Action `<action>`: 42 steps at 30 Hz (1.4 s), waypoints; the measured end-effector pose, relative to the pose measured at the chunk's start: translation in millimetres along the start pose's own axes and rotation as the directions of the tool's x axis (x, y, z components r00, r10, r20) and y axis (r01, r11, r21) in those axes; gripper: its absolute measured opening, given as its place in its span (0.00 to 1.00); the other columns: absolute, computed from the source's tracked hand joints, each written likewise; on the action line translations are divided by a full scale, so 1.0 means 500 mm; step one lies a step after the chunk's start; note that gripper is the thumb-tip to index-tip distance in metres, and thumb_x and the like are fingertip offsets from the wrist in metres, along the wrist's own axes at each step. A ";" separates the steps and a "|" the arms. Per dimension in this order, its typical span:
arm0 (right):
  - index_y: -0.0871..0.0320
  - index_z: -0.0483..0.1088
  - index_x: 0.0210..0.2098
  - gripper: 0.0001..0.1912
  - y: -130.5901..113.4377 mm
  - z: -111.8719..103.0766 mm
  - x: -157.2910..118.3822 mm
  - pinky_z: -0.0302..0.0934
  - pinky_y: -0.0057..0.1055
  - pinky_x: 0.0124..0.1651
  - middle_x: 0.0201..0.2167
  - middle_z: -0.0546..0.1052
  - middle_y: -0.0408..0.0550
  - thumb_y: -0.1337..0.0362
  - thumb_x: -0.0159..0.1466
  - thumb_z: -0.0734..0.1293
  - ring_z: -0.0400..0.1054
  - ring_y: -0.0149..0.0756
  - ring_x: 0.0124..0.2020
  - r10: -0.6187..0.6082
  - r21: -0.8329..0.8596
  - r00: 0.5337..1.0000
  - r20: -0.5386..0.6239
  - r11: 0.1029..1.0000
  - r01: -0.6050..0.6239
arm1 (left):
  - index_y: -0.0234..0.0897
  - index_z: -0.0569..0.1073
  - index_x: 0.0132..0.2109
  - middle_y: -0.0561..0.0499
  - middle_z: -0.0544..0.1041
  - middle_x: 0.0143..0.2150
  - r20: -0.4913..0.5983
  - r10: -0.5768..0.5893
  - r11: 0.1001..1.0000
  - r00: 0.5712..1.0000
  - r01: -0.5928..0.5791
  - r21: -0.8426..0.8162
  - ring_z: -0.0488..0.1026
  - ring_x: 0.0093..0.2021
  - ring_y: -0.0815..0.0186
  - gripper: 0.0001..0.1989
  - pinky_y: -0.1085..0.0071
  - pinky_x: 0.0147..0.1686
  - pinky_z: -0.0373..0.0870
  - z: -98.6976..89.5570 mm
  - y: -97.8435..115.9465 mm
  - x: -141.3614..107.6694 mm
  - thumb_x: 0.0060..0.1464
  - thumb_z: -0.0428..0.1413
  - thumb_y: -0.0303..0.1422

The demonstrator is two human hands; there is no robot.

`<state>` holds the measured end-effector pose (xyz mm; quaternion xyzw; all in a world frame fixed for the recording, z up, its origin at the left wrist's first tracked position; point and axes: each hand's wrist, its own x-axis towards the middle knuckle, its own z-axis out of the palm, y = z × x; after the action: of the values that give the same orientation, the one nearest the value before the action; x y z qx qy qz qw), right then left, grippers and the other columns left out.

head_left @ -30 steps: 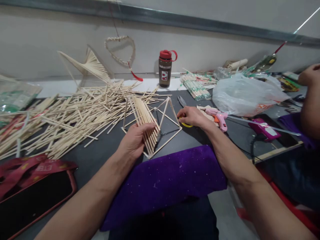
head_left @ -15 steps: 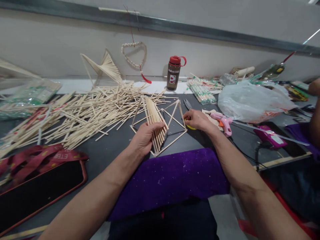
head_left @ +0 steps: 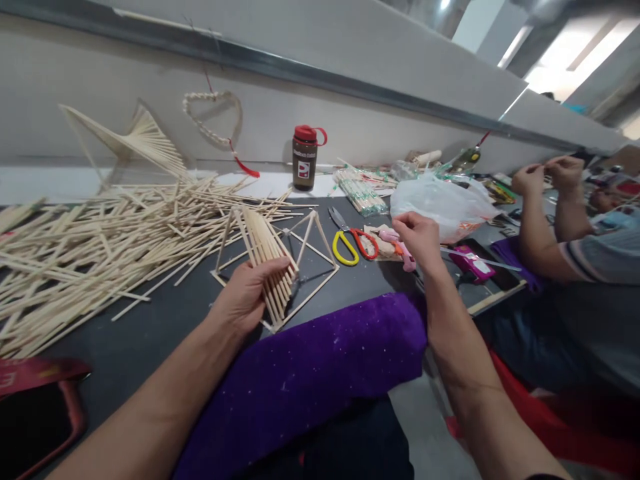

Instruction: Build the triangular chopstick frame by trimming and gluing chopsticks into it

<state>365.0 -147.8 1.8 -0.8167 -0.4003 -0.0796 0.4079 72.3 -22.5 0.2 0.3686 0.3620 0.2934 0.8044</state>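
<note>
My left hand (head_left: 246,293) is closed around the fanned row of thin wooden sticks (head_left: 267,257) in a small stick model, thumb on top. The model's open triangular frame (head_left: 320,283) rests on the dark table to the right of that hand. My right hand (head_left: 420,239) is raised over the pink glue gun (head_left: 407,257) and partly covers it. Its fingertips are drawn together; whether anything is between them is hidden. Scissors (head_left: 345,241) with one yellow and one red handle lie between the model and the glue gun, blades apart.
Loose sticks (head_left: 135,240) are heaped on the left. A bottle (head_left: 304,160) with a red lid stands behind the model. Beyond my right hand are a plastic bag (head_left: 443,203) and a purple box (head_left: 473,263). A co-worker's hands (head_left: 550,175) are at far right.
My right hand has left the scissors' yellow handle and moved right to the glue gun. The view has swung right, bringing the co-worker's hands into sight. My left hand keeps its hold.
</note>
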 end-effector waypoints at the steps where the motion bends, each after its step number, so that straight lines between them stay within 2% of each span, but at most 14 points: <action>1: 0.58 0.75 0.32 0.13 0.015 -0.010 -0.007 0.59 0.29 0.34 0.27 0.77 0.47 0.58 0.58 0.61 0.69 0.37 0.29 0.018 -0.097 1.000 -0.001 0.995 -0.018 | 0.29 0.74 0.30 0.52 0.75 0.20 -0.006 0.003 1.000 1.000 -0.003 -0.004 0.72 0.19 0.71 0.07 0.79 0.19 0.71 0.001 0.000 0.000 0.38 0.61 0.21; 4: 0.59 0.76 0.33 0.16 0.054 -0.031 -0.022 0.58 0.31 0.34 0.30 0.79 0.53 0.56 0.58 0.62 0.71 0.41 0.33 0.129 -0.409 0.992 0.015 0.906 -0.112 | 0.31 0.74 0.29 0.52 0.76 0.21 -0.035 0.012 1.000 0.999 -0.012 0.003 0.73 0.19 0.71 0.07 0.80 0.20 0.72 0.004 0.002 0.000 0.39 0.61 0.20; 7: 0.59 0.77 0.32 0.19 0.077 -0.036 -0.033 0.55 0.31 0.32 0.28 0.79 0.56 0.50 0.56 0.64 0.72 0.45 0.34 0.267 -0.569 0.955 0.133 0.809 -0.147 | 0.32 0.74 0.29 0.52 0.76 0.21 -0.036 0.006 1.000 0.999 -0.005 0.009 0.73 0.19 0.71 0.06 0.79 0.20 0.73 0.007 0.005 0.000 0.40 0.61 0.20; 9: 0.59 0.76 0.31 0.18 0.086 -0.033 -0.040 0.53 0.30 0.30 0.26 0.79 0.55 0.50 0.54 0.65 0.71 0.44 0.33 0.321 -0.571 0.921 0.221 0.808 -0.145 | 0.32 0.75 0.28 0.52 0.76 0.21 -0.033 0.000 1.000 0.999 0.000 0.009 0.72 0.19 0.71 0.06 0.80 0.20 0.72 0.007 0.006 0.000 0.40 0.60 0.20; 11: 0.58 0.75 0.29 0.15 0.092 -0.030 -0.045 0.51 0.30 0.29 0.24 0.78 0.52 0.53 0.52 0.66 0.71 0.43 0.32 0.344 -0.524 0.906 0.249 0.834 -0.173 | 0.32 0.75 0.27 0.52 0.76 0.21 -0.031 0.002 1.000 1.000 -0.002 0.010 0.72 0.19 0.71 0.05 0.80 0.20 0.72 0.006 0.006 -0.001 0.40 0.61 0.20; 17: 0.58 0.74 0.29 0.13 0.097 -0.032 -0.056 0.51 0.29 0.27 0.21 0.77 0.47 0.56 0.51 0.64 0.69 0.39 0.28 0.365 -0.412 0.916 0.164 0.869 -0.273 | 0.34 0.74 0.28 0.53 0.76 0.21 -0.005 0.008 1.000 1.000 -0.008 0.007 0.72 0.19 0.71 0.07 0.79 0.20 0.73 0.004 0.006 -0.001 0.39 0.62 0.21; 19: 0.59 0.74 0.30 0.13 0.098 -0.033 -0.061 0.52 0.29 0.28 0.20 0.76 0.46 0.57 0.50 0.65 0.68 0.38 0.27 0.365 -0.336 0.925 0.104 0.888 -0.313 | 0.34 0.74 0.27 0.53 0.76 0.20 -0.007 0.007 1.000 1.000 -0.007 0.000 0.72 0.19 0.71 0.07 0.80 0.19 0.72 0.005 0.006 -0.001 0.39 0.62 0.20; 22: 0.59 0.73 0.26 0.11 0.104 -0.031 -0.066 0.51 0.28 0.27 0.16 0.72 0.43 0.60 0.45 0.68 0.65 0.37 0.24 0.388 -0.077 0.921 0.023 0.919 -0.386 | 0.33 0.74 0.27 0.53 0.76 0.20 -0.009 0.016 1.000 1.000 -0.016 -0.006 0.73 0.19 0.72 0.07 0.81 0.20 0.72 0.007 0.006 -0.002 0.38 0.61 0.20; 25: 0.59 0.70 0.21 0.07 0.107 -0.027 -0.065 0.51 0.27 0.24 0.13 0.68 0.40 0.62 0.43 0.67 0.61 0.33 0.19 0.416 0.137 0.909 0.033 0.899 -0.417 | 0.31 0.74 0.28 0.52 0.76 0.20 -0.019 0.021 1.000 1.000 -0.021 -0.002 0.73 0.19 0.71 0.07 0.80 0.19 0.72 0.007 0.004 -0.002 0.37 0.62 0.21; 32: 0.61 0.69 0.22 0.12 0.084 -0.043 -0.047 0.49 0.25 0.19 0.15 0.68 0.40 0.58 0.45 0.66 0.56 0.27 0.15 0.439 0.363 0.897 0.054 0.828 -0.427 | 0.31 0.75 0.27 0.52 0.76 0.20 -0.024 0.011 1.000 1.000 -0.011 -0.002 0.72 0.19 0.70 0.07 0.79 0.18 0.72 0.005 0.004 0.000 0.35 0.63 0.21; 34: 0.62 0.69 0.24 0.12 0.074 -0.054 -0.041 0.49 0.24 0.20 0.17 0.68 0.40 0.58 0.45 0.67 0.56 0.26 0.17 0.428 0.439 0.904 -0.014 0.815 -0.379 | 0.31 0.75 0.28 0.52 0.76 0.20 -0.018 0.009 1.000 1.000 -0.009 -0.002 0.72 0.19 0.70 0.08 0.78 0.18 0.73 0.004 0.004 0.000 0.36 0.63 0.21; 38: 0.61 0.69 0.27 0.11 0.042 -0.071 -0.047 0.48 0.22 0.21 0.18 0.64 0.36 0.62 0.45 0.69 0.54 0.23 0.19 0.348 0.615 0.914 -0.208 0.773 -0.154 | 0.31 0.75 0.29 0.52 0.76 0.20 -0.014 0.013 1.000 1.000 -0.013 0.006 0.72 0.19 0.70 0.08 0.79 0.18 0.72 0.003 0.003 0.000 0.37 0.62 0.21; 40: 0.61 0.71 0.33 0.15 0.016 -0.075 -0.064 0.46 0.21 0.20 0.19 0.63 0.36 0.62 0.45 0.70 0.52 0.22 0.18 0.317 0.695 0.940 -0.125 0.705 -0.145 | 0.30 0.74 0.29 0.52 0.75 0.20 -0.011 0.017 1.000 1.000 -0.017 0.010 0.72 0.18 0.70 0.07 0.78 0.18 0.71 0.002 0.001 -0.001 0.37 0.62 0.21; 42: 0.61 0.71 0.39 0.20 -0.014 -0.075 -0.091 0.43 0.21 0.18 0.20 0.61 0.36 0.59 0.48 0.69 0.49 0.22 0.17 0.252 0.781 0.966 0.051 0.593 -0.195 | 0.29 0.74 0.29 0.52 0.75 0.20 -0.007 0.021 1.000 1.000 -0.021 0.010 0.72 0.18 0.69 0.07 0.77 0.17 0.71 0.002 -0.002 -0.001 0.37 0.62 0.22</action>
<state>337.0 -199.8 9.8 -0.5994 -0.2759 0.1270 0.7406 72.7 -23.9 0.1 0.3754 0.3625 0.3011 0.7982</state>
